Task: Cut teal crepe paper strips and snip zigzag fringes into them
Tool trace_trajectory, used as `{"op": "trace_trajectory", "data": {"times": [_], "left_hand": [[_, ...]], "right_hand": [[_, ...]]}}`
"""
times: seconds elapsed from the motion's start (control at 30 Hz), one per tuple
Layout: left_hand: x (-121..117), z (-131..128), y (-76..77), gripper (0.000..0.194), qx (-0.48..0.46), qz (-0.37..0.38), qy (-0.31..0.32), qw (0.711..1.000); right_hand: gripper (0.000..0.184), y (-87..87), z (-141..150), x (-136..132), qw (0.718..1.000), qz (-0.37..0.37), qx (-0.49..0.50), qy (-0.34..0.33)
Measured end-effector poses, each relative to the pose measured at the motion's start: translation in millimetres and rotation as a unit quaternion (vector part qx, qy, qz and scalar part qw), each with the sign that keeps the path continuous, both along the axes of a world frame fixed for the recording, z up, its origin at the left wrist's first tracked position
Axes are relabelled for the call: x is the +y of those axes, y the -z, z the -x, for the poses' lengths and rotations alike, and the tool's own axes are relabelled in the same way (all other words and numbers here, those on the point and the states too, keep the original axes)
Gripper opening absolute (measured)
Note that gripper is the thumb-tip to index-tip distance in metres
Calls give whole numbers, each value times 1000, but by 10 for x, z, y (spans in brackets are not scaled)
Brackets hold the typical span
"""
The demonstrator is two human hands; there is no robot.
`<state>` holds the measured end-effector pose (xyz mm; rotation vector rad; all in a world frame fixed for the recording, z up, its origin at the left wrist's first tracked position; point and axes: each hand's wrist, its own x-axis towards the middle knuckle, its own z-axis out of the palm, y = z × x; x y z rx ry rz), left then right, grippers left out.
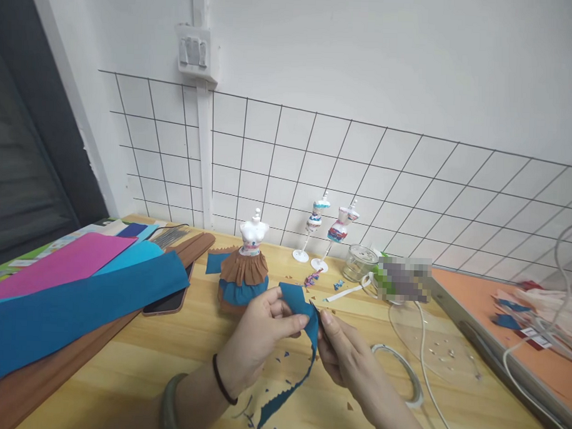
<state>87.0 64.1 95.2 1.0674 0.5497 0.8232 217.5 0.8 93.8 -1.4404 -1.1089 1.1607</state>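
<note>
My left hand (268,323) pinches a strip of teal fabric (292,296) between thumb and fingers. The strip has a zigzag-cut edge, and its long tail hangs down to the tabletop. My right hand (344,348) is closed around small dark scissors (315,308), mostly hidden by the fingers, with the tips at the fabric's edge. Just beyond my left hand stands a white mini dress form (254,229) wearing a brown ruffle (244,266) over a teal gathered layer (243,290). Small teal scraps (287,353) lie below my hands.
Folded teal cloth (85,314), pink cloth (63,263) and a phone (165,304) lie left. Two small dress forms (315,222) stand at the back beside a glass jar (359,264). On the right are a tape roll (402,375), a white cable (428,357) and an orange board (480,302).
</note>
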Motion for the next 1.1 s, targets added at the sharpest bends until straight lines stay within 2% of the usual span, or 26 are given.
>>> {"op": "trace_trajectory", "data": {"times": [0.17, 0.4, 0.6, 0.8, 0.93, 1.1], "left_hand": [[-6, -21, 13, 24, 0, 2, -5, 1000], [13, -22, 41, 26, -2, 11, -7, 1000], [33, 3, -3, 28, -14, 19, -2, 1000], [45, 34, -48, 24, -31, 30, 18, 999], [47, 53, -49, 22, -7, 12, 45, 999], [69, 62, -42, 21, 38, -19, 30, 999]], "right_hand": [[46, -18, -11, 1, 1000, 11, -13, 11], [43, 3, -21, -9, 1000, -14, -14, -1], [46, 21, -36, 18, 1000, 4, -13, 25], [47, 29, -78, 31, 999, -24, 33, 36], [44, 58, -75, 30, 999, -13, -42, 11], [33, 39, -49, 11, 996, 4, -90, -14]]}}
